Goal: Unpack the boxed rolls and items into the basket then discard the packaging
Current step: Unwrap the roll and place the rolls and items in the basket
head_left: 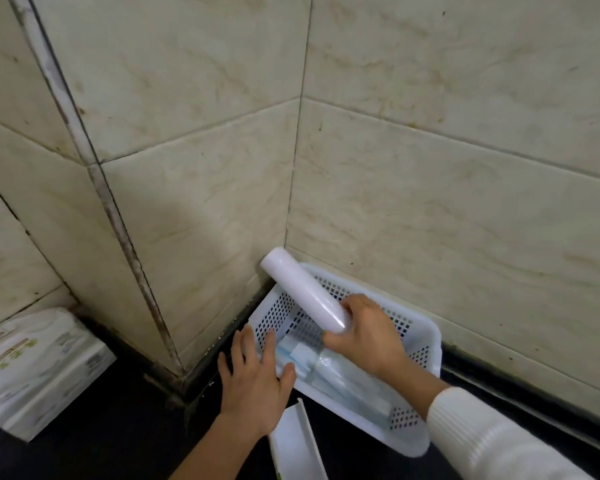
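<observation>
An open, empty white cardboard box (297,445) lies on the dark bench (118,441) at the near edge of the view, its mouth toward the basket, just beside the person's left forearm. Above it, the left hand (253,379) rests flat with fingers (238,346) spread wide and holding nothing, fingertips lying on the near-left rim of a white perforated plastic basket (413,441). The basket sits tilted into the corner where the bench meets two cream marble-patterned tiled walls (430,150). Inside it lie clear-wrapped pale blue and white packets (326,368), stacked along the bottom. The right hand (368,336), in a white ribbed sleeve (492,441), has its fingers closed around the lower end of a smooth white cylindrical roll (302,292). The roll is held above the basket, slanting up and away to the left, its free end reaching past the far rim toward the wall corner. Well apart at the far left of the bench, soft white packs with green print (39,362) rest against the wall.
</observation>
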The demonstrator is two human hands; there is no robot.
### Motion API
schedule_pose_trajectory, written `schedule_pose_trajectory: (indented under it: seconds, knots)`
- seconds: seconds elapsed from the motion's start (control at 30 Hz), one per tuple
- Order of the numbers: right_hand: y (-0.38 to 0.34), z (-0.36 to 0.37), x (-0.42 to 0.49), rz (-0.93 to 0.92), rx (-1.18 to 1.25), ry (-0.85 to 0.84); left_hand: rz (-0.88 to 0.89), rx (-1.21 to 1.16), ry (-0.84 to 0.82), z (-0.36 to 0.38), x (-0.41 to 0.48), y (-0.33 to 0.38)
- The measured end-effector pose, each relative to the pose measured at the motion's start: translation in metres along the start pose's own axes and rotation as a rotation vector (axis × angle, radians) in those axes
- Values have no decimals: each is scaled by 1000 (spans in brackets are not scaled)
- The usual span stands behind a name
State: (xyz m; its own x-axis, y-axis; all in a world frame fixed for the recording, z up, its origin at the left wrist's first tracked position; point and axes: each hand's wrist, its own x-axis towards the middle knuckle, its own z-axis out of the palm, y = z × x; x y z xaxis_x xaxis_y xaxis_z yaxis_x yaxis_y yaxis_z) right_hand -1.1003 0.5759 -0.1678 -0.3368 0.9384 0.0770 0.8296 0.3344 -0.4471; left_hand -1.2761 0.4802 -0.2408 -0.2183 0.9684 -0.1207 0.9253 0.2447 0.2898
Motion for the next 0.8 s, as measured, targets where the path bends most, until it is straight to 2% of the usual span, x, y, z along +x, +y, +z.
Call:
schedule_pose_trajectory:
  seconds: [0.1,0.2,0.47,0.8]
  knots:
    - [5,-29,20,13,61,50,26,-10,4,-5,15,0]
    - [18,-43,40,75,1,32,86,-9,9,-12,38,1]
    - [33,-10,62,97,-76,-164,194,24,42,2,61,0]
    - [33,-1,41,9,33,-128,175,44,51,4,63,0]
